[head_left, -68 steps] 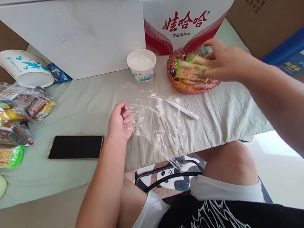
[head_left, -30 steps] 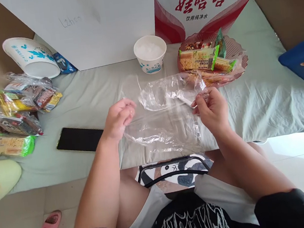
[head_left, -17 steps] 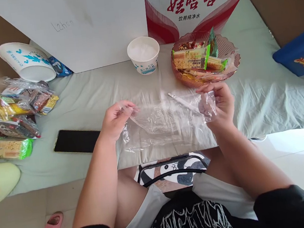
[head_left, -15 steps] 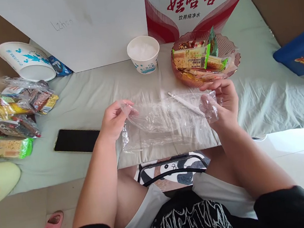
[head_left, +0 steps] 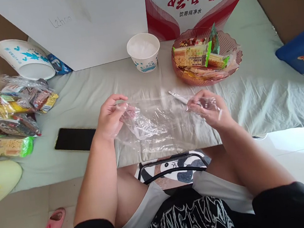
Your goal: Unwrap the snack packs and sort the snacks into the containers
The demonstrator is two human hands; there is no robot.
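A clear plastic bag [head_left: 157, 124] hangs slack between my two hands above the near edge of the cloth-covered surface [head_left: 89, 95]. My left hand [head_left: 111, 117] pinches its left edge. The bag's right edge is crumpled in my right hand [head_left: 208, 109]. A white pen-like stick [head_left: 178, 97] lies under the bag, just beyond my right hand. Behind it sits a pink plastic bowl [head_left: 229, 48] of wrapped biscuits and snacks.
A white paper cup [head_left: 144, 52] stands mid-back, and a larger one [head_left: 25, 64] lies tipped at the left. A black phone [head_left: 75, 139] lies left of my left hand. Bagged snacks [head_left: 14, 107] pile at far left. Cartons [head_left: 76, 24] wall the back; a blue box [head_left: 300, 51] is at right.
My right hand left the snack bowl and took the bag's right edge. Both hands lifted and stretched the bag, then drew it lower and slacker.
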